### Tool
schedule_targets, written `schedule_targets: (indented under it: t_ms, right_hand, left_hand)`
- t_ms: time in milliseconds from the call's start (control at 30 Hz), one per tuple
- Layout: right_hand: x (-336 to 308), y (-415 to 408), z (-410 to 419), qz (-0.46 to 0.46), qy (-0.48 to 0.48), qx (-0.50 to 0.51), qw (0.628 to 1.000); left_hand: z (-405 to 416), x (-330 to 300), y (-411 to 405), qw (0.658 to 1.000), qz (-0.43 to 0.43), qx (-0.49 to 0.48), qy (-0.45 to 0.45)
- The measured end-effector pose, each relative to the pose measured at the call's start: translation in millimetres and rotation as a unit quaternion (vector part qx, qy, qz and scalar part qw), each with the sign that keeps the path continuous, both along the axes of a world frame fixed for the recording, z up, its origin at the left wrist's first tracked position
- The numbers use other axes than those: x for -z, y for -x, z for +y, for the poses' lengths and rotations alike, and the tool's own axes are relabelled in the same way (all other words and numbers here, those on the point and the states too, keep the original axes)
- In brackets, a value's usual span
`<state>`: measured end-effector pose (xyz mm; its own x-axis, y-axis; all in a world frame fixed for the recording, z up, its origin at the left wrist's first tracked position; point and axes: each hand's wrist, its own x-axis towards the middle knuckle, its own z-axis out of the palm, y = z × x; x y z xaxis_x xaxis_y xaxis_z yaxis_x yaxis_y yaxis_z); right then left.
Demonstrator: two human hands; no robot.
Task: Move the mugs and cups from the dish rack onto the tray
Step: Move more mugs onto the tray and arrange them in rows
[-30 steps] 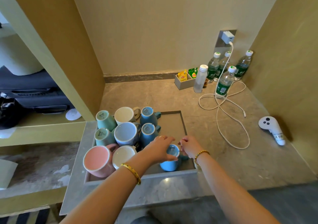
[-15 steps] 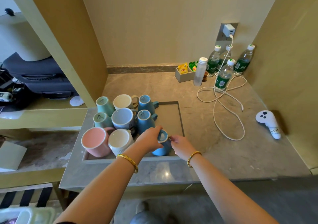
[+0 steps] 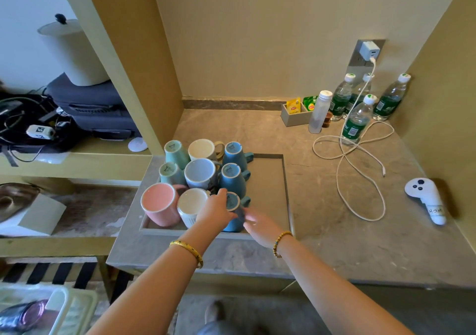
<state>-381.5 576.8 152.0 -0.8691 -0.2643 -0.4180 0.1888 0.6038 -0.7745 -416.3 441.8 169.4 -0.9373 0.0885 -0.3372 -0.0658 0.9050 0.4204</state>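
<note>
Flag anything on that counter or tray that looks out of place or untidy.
The white charging cable sprawls in loose loops across the counter, and a white handheld controller lies on its side near the right wall. The mugs on the tray stand neatly upside down; nothing is spilled or broken.

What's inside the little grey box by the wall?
The grey box holds a yellow tea packet and a green tea packet standing up. Their lower parts, and anything deeper inside, are hidden by the box's wall.

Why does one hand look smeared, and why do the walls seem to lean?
Head view: the right hand is motion-blurred beside the blue mug, while the left hand is sharper; the wide-angle lens bends the shelf edges outward.
</note>
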Motion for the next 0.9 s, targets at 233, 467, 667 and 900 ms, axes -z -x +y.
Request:
schedule_targets:
  t_ms: [233,467,667,900]
  right_hand:
    - [5.9,-0.5,-8.9,-0.038,-0.039,0.0,0.999]
    - [5.5,0.4,-18.5,-0.032,-0.043,0.023,0.998]
    - [4.7,3.2,-22.9,-0.032,-0.059,0.034,0.997]
    - [9.2,7.3,-21.9,-0.031,-0.065,0.072,0.995]
  left_hand:
    - [-0.7,-1.3,2.5,0.971,0.091,0.112,0.193]
    - [-11.5,0.0,12.4,0.966,0.113,0.133,0.188]
    - [-15.2,-3.4,17.3,0.961,0.127,0.145,0.196]
    - [-14.7,-1.6,16.3,0.965,0.119,0.144,0.182]
